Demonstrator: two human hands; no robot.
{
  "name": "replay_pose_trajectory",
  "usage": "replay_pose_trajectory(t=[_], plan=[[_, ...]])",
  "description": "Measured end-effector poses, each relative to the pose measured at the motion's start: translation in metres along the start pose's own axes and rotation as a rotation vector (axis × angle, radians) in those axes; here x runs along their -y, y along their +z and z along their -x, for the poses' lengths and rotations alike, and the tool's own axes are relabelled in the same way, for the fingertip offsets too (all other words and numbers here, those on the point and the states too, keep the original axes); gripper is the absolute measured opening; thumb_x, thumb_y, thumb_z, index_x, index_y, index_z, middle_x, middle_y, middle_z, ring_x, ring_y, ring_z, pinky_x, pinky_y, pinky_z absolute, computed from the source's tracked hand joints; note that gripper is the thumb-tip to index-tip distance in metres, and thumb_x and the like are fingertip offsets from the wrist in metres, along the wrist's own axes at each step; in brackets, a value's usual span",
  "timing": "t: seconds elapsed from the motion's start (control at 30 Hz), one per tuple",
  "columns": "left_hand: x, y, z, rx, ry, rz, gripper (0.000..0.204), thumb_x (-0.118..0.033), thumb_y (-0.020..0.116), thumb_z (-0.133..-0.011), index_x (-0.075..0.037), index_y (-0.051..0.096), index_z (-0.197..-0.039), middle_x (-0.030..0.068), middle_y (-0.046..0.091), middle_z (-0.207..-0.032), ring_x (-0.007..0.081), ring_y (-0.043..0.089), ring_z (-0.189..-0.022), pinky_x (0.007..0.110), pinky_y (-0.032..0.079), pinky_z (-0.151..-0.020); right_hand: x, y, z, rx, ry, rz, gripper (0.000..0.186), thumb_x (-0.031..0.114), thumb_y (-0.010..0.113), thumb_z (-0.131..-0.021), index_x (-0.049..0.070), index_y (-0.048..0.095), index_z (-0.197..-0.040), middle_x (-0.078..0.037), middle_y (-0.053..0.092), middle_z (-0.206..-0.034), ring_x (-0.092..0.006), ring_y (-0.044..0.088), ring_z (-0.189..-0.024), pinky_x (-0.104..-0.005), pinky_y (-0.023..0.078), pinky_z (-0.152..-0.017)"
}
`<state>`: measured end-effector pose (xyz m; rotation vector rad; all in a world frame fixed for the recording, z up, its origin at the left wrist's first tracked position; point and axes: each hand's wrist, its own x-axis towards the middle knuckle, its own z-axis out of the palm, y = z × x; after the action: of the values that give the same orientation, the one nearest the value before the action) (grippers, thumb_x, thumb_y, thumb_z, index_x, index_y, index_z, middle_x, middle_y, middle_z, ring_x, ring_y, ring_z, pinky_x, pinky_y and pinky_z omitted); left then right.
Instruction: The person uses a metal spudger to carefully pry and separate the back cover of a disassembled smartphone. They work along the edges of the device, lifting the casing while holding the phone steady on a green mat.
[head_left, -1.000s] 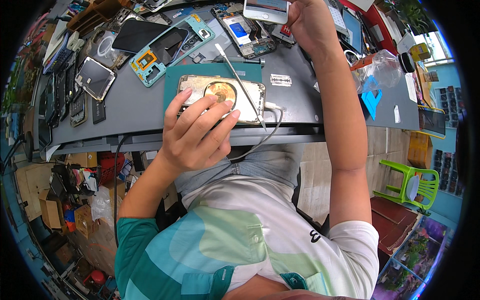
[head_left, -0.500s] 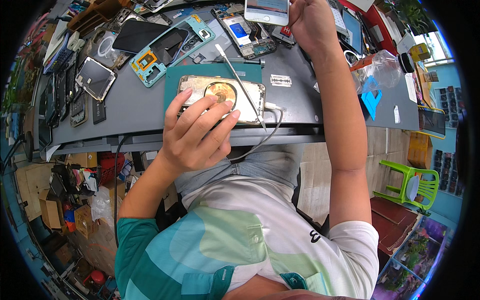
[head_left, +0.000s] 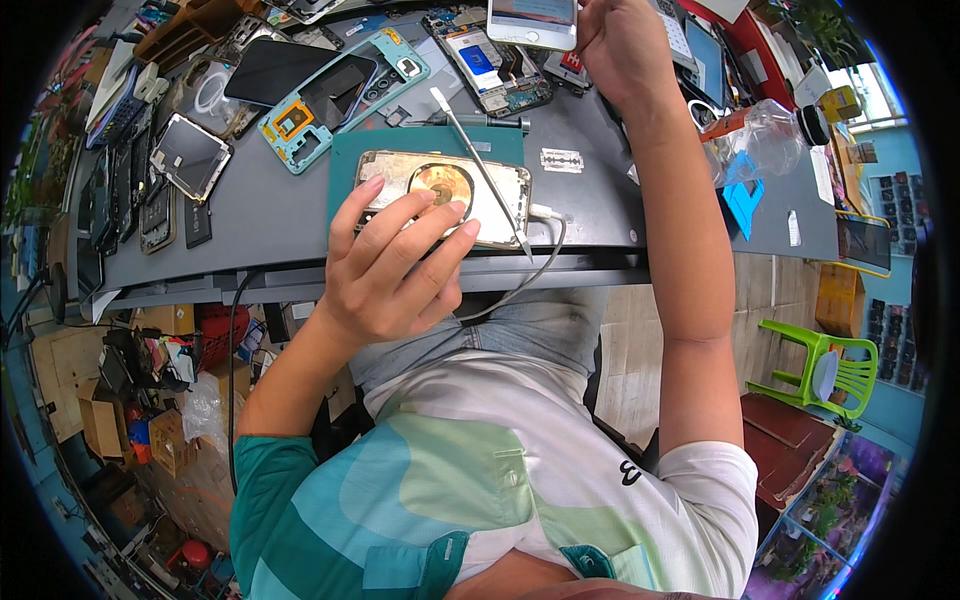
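My left hand (head_left: 395,262) lies with spread fingers on the lower side of an opened phone body (head_left: 400,168). Its worn pale back has a round coppery ring in the middle, and a white cable plug (head_left: 546,213) meets its right end. Slanting across that body is a thin metal pry tool (head_left: 470,150). Beneath lies a green mat (head_left: 345,145). At the top edge my right hand (head_left: 622,50) has curled fingers at the right side of a white phone (head_left: 532,38) with a lit screen, apparently gripping it; the picture's edge cuts off part of both.
A razor blade (head_left: 562,161) lies right of the mat. Beyond it are a light-blue phone frame (head_left: 292,122), a dark phone (head_left: 275,70) and an opened phone with circuit boards (head_left: 485,65). A clear bottle (head_left: 770,140) lies beyond my right forearm. A green chair (head_left: 815,365) stands on the floor.
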<state>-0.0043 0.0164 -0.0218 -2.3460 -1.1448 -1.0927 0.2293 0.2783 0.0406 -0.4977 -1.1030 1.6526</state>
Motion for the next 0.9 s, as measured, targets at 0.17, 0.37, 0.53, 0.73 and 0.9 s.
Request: replay_pose_trajectory(t=[0.17, 0.37, 0.53, 0.73, 0.9], plan=[[0.001, 0.001, 0.000, -0.012, 0.014, -0.012, 0.040, -0.019, 0.073, -0.085, -0.012, 0.085, -0.123, 0.0042, 0.079, -0.131, 0.0253, 0.073, -0.122, 0.057, 0.047, -0.124, -0.004, -0.004, -0.003, -0.105, 0.005, 0.042, 0.069, -0.007, 0.055, -0.097, -0.002, 0.043, -0.165, -0.015, 0.074, -0.131, -0.0186, 0.077, -0.101, -0.0313, 0.065, -0.089], [0.000, 0.000, 0.001, 0.008, -0.011, 0.008, 0.042, -0.010, 0.077, -0.084, -0.014, 0.087, -0.124, 0.0038, 0.080, -0.132, 0.0251, 0.071, -0.127, 0.057, 0.044, -0.127, -0.005, -0.008, -0.003, -0.082, 0.004, 0.101, 0.075, -0.008, 0.059, -0.095, -0.004, 0.040, -0.168, -0.014, 0.073, -0.129, -0.0147, 0.072, -0.091, -0.0275, 0.061, -0.081], [-0.001, 0.000, 0.000, 0.012, -0.012, 0.011, 0.042, -0.010, 0.077, -0.083, -0.014, 0.087, -0.124, 0.0039, 0.080, -0.132, 0.0251, 0.071, -0.126, 0.057, 0.045, -0.126, -0.006, -0.009, -0.004, -0.134, 0.022, 0.177, 0.078, -0.008, 0.059, -0.095, -0.005, 0.038, -0.170, -0.015, 0.072, -0.131, -0.0158, 0.074, -0.095, -0.0285, 0.062, -0.084], [-0.001, 0.000, 0.000, 0.006, -0.011, 0.009, 0.041, -0.010, 0.077, -0.083, -0.014, 0.087, -0.123, 0.0039, 0.080, -0.131, 0.0250, 0.072, -0.126, 0.057, 0.045, -0.126, -0.005, -0.004, -0.002, -0.095, 0.004, 0.050, 0.076, -0.007, 0.056, -0.097, -0.006, 0.035, -0.170, -0.019, 0.072, -0.137, -0.0234, 0.080, -0.108, -0.0343, 0.068, -0.094], [0.001, 0.002, 0.000, -0.018, 0.011, -0.012, 0.041, -0.018, 0.073, -0.084, -0.012, 0.085, -0.122, 0.0042, 0.079, -0.130, 0.0253, 0.074, -0.121, 0.057, 0.047, -0.124, -0.005, -0.002, 0.000, -0.123, 0.004, 0.052, 0.068, -0.004, 0.055, -0.099, -0.006, 0.041, -0.166, -0.017, 0.074, -0.132, -0.0233, 0.081, -0.104, -0.0357, 0.069, -0.093]])
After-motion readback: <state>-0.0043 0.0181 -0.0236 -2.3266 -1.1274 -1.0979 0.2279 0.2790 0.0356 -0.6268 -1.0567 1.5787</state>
